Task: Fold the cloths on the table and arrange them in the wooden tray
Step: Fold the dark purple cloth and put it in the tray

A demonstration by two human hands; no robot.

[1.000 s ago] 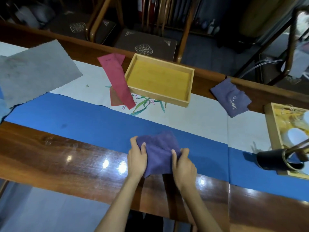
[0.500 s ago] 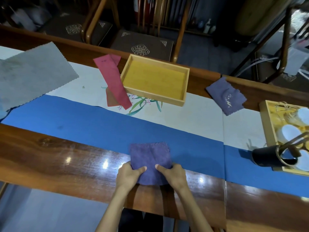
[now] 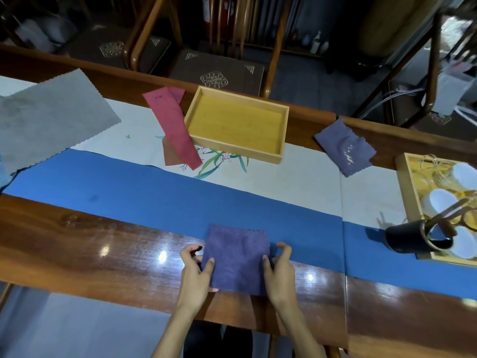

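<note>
Wooden tray [image 3: 233, 151]: rectangular, pale, showing its yellow floor; it sits at the far side of the table.
Second tray [image 3: 407, 188]: at the right edge, holding white cups [image 3: 438, 202]; a black cylindrical holder [image 3: 409, 237] lies beside it with tools in its mouth.
Surface: glossy dark wood table [image 3: 77, 244] under a blue-and-white runner [image 3: 129, 192] – a long red cloth [image 3: 171, 125] touches the tray's left wall, a grey cloth [image 3: 51, 117] lies far left, and a purple cloth [image 3: 344, 147] (crumpled) lies right of the tray.
Room: wooden chairs [image 3: 216, 71] behind.
Folded purple square cloth [image 3: 236, 259]: at the near edge, well apart from the tray.
Left hand [image 3: 195, 272]: pinches its left edge, thumb on top.
Right hand [image 3: 280, 272]: pinches the right edge – fingers curled.
</note>
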